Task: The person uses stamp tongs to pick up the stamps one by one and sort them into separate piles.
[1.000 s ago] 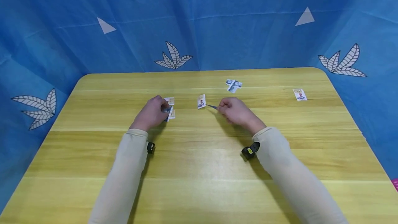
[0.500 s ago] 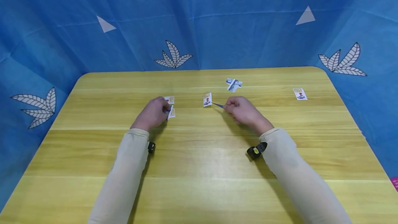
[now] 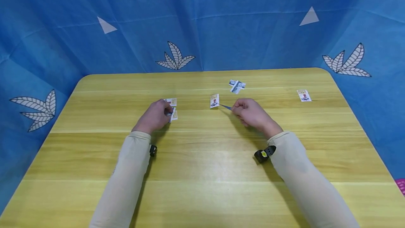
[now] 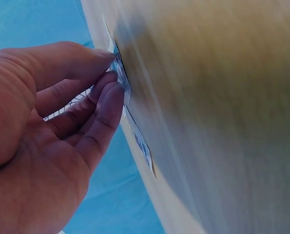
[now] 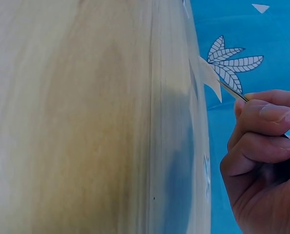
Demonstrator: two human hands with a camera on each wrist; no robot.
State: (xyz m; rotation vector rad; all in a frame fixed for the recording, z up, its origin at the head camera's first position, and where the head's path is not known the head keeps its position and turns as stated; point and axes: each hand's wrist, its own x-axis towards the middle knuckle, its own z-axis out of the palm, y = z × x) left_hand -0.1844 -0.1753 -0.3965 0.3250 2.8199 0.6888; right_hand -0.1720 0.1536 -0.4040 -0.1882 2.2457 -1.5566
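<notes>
My right hand (image 3: 250, 113) pinches a pair of tweezers (image 3: 225, 107) between thumb and fingers. At the tips of the tweezers, a small white stamp (image 3: 214, 101) with a red and yellow picture is held up over the table. In the right wrist view only the stamp's pale back (image 5: 211, 80) shows, beyond the tweezers (image 5: 231, 91). On the left, my left hand (image 3: 154, 117) holds a blue-and-white stamp (image 4: 119, 73) by its edges, low at the tabletop. This stamp overlaps another stamp (image 3: 175, 115); one more stamp (image 3: 172, 101) lies just behind.
Several grey-blue stamps (image 3: 237, 86) lie crossed over one another towards the back of the wooden table (image 3: 202, 164). Far right lies a single stamp (image 3: 304, 95) with a coloured picture. A blue cloth (image 3: 202, 24) with leaf prints hangs along the table's back edge.
My right hand has moved right with the tweezers and the stamp, slowing in the last half second. The left hand stays at the stamps on the left, its fingers shifting only slightly.
</notes>
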